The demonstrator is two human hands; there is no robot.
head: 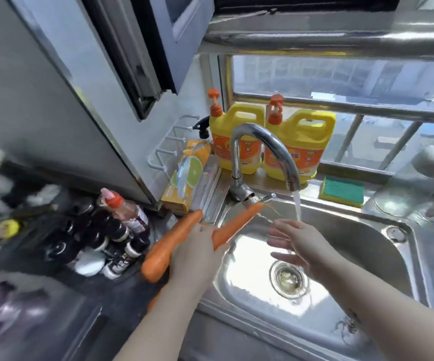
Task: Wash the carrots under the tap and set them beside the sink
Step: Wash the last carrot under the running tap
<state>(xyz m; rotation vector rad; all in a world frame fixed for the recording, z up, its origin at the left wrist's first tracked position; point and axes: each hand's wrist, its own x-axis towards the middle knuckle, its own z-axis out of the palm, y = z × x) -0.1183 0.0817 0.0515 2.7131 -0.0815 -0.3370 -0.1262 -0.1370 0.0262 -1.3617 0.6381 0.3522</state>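
The left hand is gripping a fat carrot and a thin carrot together at the left rim of the sink. Both are bright orange and smooth, with their tips pointing toward the back of the sink. The thin carrot is showing stringy little roots at its tip. The fat carrot is sticking out left of the sink, over the dark desk. Water is running from the tap at the back of the sink. The right hand is holding nothing, and its fingers are spreading under the water, above the sink's drain. Behind the sink, two yellow bottles with orange pumps are standing side by side. Their orange labels are too blurry to read.
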